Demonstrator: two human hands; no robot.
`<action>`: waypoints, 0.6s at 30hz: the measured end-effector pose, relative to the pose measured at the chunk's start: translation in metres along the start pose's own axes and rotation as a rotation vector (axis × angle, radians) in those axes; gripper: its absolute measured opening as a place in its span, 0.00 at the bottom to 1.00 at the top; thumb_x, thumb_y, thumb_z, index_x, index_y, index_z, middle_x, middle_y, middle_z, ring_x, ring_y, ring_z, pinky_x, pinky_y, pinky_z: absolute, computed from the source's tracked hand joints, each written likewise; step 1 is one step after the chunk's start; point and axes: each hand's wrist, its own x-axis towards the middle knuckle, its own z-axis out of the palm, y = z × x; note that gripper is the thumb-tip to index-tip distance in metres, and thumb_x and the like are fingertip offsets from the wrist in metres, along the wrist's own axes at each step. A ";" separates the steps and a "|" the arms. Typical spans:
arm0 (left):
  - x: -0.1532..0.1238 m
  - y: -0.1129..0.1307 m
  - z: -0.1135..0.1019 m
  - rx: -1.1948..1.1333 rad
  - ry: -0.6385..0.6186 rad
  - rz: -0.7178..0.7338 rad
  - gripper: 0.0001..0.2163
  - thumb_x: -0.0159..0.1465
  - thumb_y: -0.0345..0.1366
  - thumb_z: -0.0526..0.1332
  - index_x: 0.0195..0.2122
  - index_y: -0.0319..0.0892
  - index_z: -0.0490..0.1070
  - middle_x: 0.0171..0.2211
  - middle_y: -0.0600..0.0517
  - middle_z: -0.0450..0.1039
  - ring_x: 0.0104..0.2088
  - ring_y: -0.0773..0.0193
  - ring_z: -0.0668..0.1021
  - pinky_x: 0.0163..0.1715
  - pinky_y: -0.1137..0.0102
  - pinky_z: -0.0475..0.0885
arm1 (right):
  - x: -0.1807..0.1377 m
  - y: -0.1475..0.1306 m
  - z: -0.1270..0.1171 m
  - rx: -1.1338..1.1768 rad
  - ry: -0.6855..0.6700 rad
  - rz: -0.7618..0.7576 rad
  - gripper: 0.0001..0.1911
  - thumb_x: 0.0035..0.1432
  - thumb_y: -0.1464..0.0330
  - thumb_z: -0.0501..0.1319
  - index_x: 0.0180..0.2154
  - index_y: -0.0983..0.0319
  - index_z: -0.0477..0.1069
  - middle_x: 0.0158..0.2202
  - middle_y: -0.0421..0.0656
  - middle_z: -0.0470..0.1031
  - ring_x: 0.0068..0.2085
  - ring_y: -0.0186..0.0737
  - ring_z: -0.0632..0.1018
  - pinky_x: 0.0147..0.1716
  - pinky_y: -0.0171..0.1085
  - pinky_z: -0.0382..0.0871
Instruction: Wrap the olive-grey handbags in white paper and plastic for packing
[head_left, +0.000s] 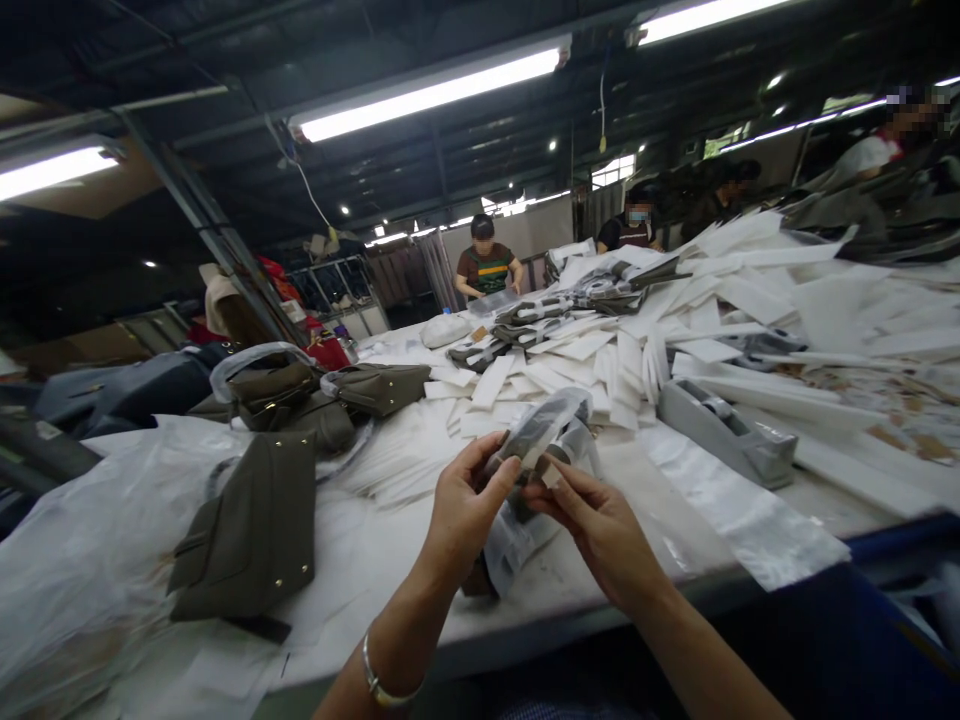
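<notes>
My left hand (465,505) and my right hand (600,525) meet above the near edge of the white table (750,470). Both pinch a grey strap wrapped in clear plastic (544,425), which rises up and to the right from my fingers. My left thumb and fingers close on its lower end. My right fingertips grip it just beside them. A loose end of the plastic wrap (514,540) hangs below my hands. A silver bracelet sits on my left wrist.
An olive-grey handbag (251,530) lies left of my hands, with more bags (330,395) and plastic sheets (82,540) behind. A grey tape dispenser (727,430) stands at right. White paper strips (675,320) pile across the table. Other people (486,262) work at the far side.
</notes>
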 end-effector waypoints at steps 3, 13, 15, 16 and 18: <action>-0.003 0.004 0.005 -0.010 -0.025 0.001 0.15 0.63 0.39 0.67 0.49 0.41 0.75 0.47 0.47 0.79 0.47 0.58 0.80 0.49 0.66 0.74 | 0.003 0.004 0.001 -0.012 0.126 -0.011 0.23 0.48 0.57 0.74 0.45 0.61 0.81 0.34 0.44 0.81 0.35 0.40 0.79 0.43 0.43 0.77; -0.012 0.000 0.014 0.082 0.081 0.096 0.12 0.62 0.38 0.67 0.45 0.41 0.75 0.40 0.49 0.79 0.41 0.62 0.80 0.43 0.70 0.75 | 0.004 0.007 0.011 -0.230 0.172 -0.151 0.18 0.55 0.56 0.70 0.43 0.60 0.80 0.32 0.41 0.79 0.32 0.38 0.77 0.35 0.36 0.73; -0.013 -0.003 0.015 0.114 0.106 0.115 0.11 0.62 0.37 0.67 0.45 0.41 0.75 0.39 0.49 0.78 0.40 0.62 0.80 0.42 0.70 0.75 | 0.004 0.006 0.009 -0.266 0.156 -0.159 0.19 0.56 0.55 0.69 0.45 0.60 0.79 0.34 0.42 0.80 0.33 0.39 0.78 0.36 0.37 0.74; -0.013 -0.004 0.016 0.121 0.109 0.121 0.11 0.62 0.37 0.67 0.45 0.41 0.75 0.39 0.49 0.78 0.40 0.62 0.80 0.42 0.69 0.75 | 0.004 0.005 0.008 -0.276 0.147 -0.160 0.20 0.56 0.55 0.69 0.46 0.59 0.79 0.35 0.42 0.80 0.33 0.40 0.78 0.37 0.37 0.74; -0.013 -0.005 0.016 0.128 0.109 0.142 0.10 0.63 0.36 0.66 0.45 0.41 0.75 0.40 0.49 0.78 0.41 0.62 0.80 0.44 0.69 0.75 | 0.004 0.003 0.007 -0.283 0.129 -0.151 0.20 0.56 0.55 0.68 0.47 0.59 0.78 0.36 0.43 0.80 0.34 0.41 0.79 0.37 0.38 0.74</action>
